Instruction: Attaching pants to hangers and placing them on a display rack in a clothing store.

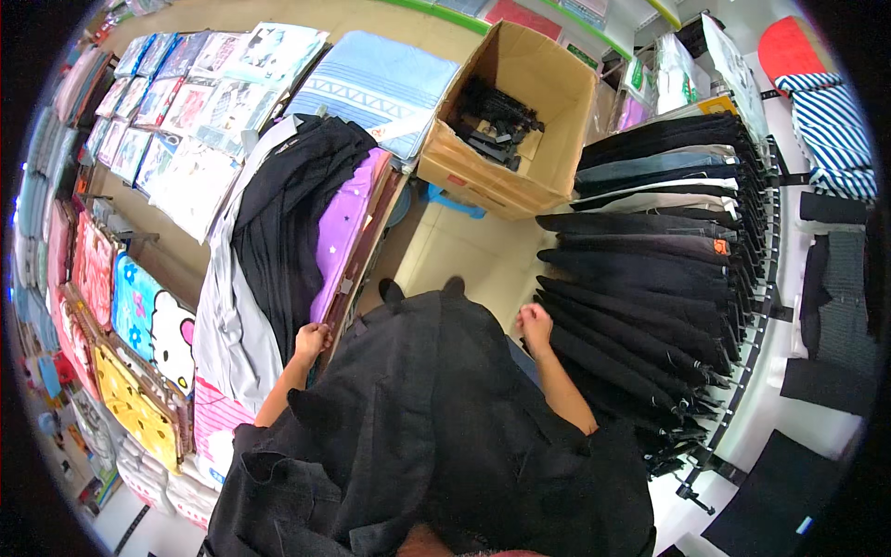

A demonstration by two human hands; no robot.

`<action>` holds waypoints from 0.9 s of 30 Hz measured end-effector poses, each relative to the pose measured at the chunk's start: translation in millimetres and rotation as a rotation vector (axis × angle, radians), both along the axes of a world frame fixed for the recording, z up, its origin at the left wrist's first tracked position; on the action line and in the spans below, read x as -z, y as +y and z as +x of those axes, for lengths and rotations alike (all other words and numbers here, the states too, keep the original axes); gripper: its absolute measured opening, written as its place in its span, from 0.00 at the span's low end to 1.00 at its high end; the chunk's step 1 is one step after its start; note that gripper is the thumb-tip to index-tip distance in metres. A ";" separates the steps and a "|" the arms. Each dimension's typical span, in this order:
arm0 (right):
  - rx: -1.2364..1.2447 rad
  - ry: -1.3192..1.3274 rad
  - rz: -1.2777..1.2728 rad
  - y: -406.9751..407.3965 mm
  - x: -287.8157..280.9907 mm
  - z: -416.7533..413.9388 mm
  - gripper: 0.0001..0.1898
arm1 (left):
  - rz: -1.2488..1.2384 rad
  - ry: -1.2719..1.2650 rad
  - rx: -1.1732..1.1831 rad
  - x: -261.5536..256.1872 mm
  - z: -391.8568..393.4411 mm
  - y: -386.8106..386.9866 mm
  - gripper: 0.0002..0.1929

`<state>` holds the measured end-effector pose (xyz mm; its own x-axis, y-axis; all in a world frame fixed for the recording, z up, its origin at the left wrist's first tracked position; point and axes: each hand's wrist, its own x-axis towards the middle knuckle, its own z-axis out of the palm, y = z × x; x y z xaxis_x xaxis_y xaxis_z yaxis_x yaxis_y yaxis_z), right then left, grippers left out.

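Observation:
My left hand (314,340) is loosely curled beside the edge of a display table, near black trousers (285,209) and grey-white trousers (237,320) draped over folded textiles. A purple star-patterned textile (341,223) lies under the black pair. On the right, my right hand (534,324) is half closed next to a row of dark trousers (626,278) hung on a rail. Whether either hand holds anything small cannot be told. Ahead, a cardboard box (480,177) stands open with black plastic hangers (498,118) inside.
The tiled floor (452,244) forms a narrow aisle between table and rack. A blue stool (454,202) is partly under the box. Packaged textiles (209,97) cover the table's far left, near a folded blue towel (376,83). The metal rail (755,320) runs along the right.

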<state>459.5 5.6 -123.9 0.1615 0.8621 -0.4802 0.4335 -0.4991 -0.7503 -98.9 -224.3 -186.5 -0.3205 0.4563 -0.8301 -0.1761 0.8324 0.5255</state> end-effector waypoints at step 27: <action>-0.574 -0.506 0.143 623.9 191.2 -186.7 0.11 | -0.285 0.207 -0.064 -170.1 71.0 276.3 0.14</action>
<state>272.9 629.5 -315.0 -0.1592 0.9250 -0.3451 0.9015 -0.0063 -0.4327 -27.9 52.0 -16.4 -0.5155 0.1894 -0.8357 -0.1464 0.9414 0.3037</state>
